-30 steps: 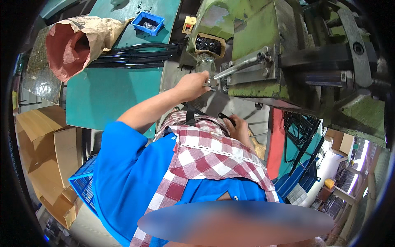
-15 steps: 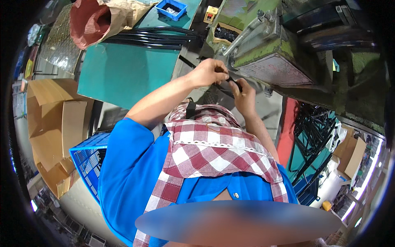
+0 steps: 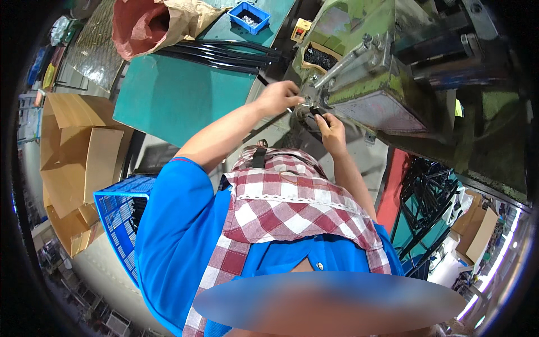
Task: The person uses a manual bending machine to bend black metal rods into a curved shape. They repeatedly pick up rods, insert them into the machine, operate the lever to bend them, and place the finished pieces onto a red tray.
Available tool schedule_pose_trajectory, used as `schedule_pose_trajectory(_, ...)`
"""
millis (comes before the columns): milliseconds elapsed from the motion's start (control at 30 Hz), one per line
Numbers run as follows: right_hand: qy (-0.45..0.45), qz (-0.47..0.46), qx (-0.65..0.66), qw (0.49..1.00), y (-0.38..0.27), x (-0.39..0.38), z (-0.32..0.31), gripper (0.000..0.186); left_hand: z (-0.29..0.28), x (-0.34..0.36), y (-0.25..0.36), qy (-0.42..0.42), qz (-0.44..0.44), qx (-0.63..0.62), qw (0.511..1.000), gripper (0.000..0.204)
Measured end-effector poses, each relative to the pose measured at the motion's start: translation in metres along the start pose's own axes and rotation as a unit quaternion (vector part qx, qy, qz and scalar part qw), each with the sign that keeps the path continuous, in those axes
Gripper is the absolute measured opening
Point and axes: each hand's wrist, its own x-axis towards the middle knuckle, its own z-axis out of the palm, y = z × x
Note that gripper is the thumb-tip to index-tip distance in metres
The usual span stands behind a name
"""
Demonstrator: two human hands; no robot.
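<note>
Just in front of the green machine, my right hand [image 3: 332, 133] is closed around a short visible length of black tube [image 3: 318, 112], its end pointing up towards my left hand. My left hand [image 3: 279, 98] is closed in a pinch beside that end, fingertips at the machine's edge. What those fingertips hold is too small to make out. Past my left wrist a black bar [image 3: 263, 80] shows in part; I cannot tell whether it joins the tube. The green machine [image 3: 359, 92] has a metal rod with a spring [image 3: 343, 60] above my hands.
A green-topped table [image 3: 179, 101] at left carries several black tubes [image 3: 216, 56], a paper sack [image 3: 140, 28] and a blue tray of small parts [image 3: 249, 18]. A box of black pieces [image 3: 320, 56] sits on the machine. Cartons [image 3: 78, 157] and a blue crate [image 3: 118, 219] stand left; black frames [image 3: 426, 196] right.
My hands have moved slightly apart, and the tube's end now shows between them. My left fingers have shifted towards the machine. The whole view has shifted a little.
</note>
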Motion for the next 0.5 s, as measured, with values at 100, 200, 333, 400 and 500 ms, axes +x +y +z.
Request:
schedule_pose_trajectory(100, 0.012, 0.024, -0.023, 0.999, 0.005, -0.025, -0.016, 0.038, -0.019, 0.005, -0.053, 0.144, 0.029, 0.351, 0.925, 0.025)
schedule_pose_trajectory(200, 0.005, 0.029, 0.040, 0.999, 0.008, -0.022, -0.012, 0.038, -0.055, 0.023, -0.103, 0.199, -0.034, 0.475, 0.856, 0.016)
schedule_pose_trajectory(333, -0.007, 0.088, 0.089, 0.992, 0.023, -0.023, -0.014, 0.037, -0.067, 0.026, -0.142, 0.196, -0.049, 0.537, 0.819, 0.015)
schedule_pose_trajectory(400, -0.001, 0.086, 0.092, 0.992, 0.027, -0.025, -0.016, 0.037, -0.066, 0.023, -0.140, 0.154, -0.061, 0.548, 0.820, 0.015)
schedule_pose_trajectory(500, 0.021, 0.057, 0.076, 0.995, 0.036, -0.025, -0.018, 0.037, -0.069, 0.002, -0.143, 0.188, 0.057, 0.553, 0.810, 0.019)
